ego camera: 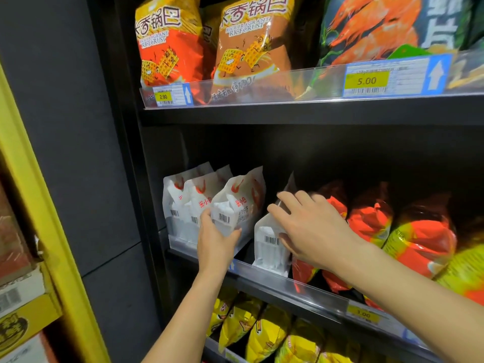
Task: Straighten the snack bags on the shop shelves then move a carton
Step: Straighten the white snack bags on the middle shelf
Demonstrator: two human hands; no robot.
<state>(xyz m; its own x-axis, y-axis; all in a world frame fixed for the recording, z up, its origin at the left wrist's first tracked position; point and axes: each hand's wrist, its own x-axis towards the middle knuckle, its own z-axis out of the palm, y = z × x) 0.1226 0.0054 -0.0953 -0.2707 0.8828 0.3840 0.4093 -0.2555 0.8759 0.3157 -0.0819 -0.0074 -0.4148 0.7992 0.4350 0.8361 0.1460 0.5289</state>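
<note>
Our left hand (217, 241) cups the leaning white shrimp-snack bag (237, 205) just behind the clear shelf rail (288, 282). Our right hand (314, 231) clamps the second white bag (269, 247) behind that rail. We should stand both upright, square to the rail, snug together.

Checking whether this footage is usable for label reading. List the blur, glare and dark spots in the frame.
Head view: glare streaks the top shelf's clear strip; the middle shelf's back sits in deep shadow; the right hand shows slightly smeared fingertips; the 3.00 price tag is soft; straight lines tilt and bow from the wide lens.
</note>
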